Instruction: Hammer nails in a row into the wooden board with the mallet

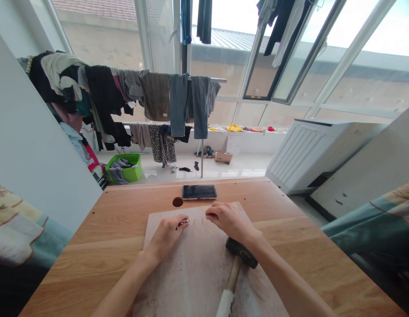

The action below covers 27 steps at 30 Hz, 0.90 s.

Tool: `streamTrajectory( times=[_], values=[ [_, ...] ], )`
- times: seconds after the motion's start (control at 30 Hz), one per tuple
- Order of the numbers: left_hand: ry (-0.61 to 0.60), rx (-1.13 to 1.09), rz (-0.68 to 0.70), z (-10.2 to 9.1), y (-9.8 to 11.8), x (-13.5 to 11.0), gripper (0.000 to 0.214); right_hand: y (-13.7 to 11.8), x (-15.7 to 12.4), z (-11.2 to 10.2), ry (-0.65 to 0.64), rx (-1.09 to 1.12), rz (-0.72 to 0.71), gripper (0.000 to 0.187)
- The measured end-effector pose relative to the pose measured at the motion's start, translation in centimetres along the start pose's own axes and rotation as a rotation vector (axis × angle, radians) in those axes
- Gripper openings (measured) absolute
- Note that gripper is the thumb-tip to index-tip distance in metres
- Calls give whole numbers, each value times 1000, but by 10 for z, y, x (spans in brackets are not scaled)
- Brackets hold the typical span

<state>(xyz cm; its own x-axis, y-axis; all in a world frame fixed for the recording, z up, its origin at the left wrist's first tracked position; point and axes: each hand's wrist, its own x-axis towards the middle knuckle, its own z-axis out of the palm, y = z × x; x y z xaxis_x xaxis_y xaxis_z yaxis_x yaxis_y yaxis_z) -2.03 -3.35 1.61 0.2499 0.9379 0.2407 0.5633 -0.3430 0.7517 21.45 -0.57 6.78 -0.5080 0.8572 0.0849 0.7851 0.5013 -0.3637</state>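
Observation:
A pale wooden board [198, 268] lies on the wooden table [108, 229] in front of me. My left hand [168, 233] rests on the board with its fingers curled round what look like small nails near its fingertips. My right hand [229, 220] lies over the board's far edge, fingertips pinched together at a small nail. A few thin nails [198, 221] stand in the board between the two hands. A hammer [237, 268] with a black head and a wooden handle lies on the board under my right forearm.
A dark phone [199, 192] lies on the table beyond the board, next to a round hole [177, 202]. Past the table stand a clothes rack [132, 97] hung with garments, a green basket [125, 167] and a white unit [310, 149]. Patterned fabric [13, 220] flanks both sides.

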Motion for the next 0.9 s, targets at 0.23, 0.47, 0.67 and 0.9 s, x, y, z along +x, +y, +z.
streamTrajectory(
  times=[0.23,0.47,0.67,0.9],
  values=[
    [-16,-17,13,17,10,13,18,-19,7,0,-105,38,13,19],
    [17,-125,40,14,14,8,16,-13,-13,-9,-81,228,-42,20],
    [-31,64,179,-26,7,-38,42,-9,-30,-16,-41,305,-22,28],
    [178,431,168,-61,-29,-130,31,60,-128,-10,238,185,338,47]
  ],
)
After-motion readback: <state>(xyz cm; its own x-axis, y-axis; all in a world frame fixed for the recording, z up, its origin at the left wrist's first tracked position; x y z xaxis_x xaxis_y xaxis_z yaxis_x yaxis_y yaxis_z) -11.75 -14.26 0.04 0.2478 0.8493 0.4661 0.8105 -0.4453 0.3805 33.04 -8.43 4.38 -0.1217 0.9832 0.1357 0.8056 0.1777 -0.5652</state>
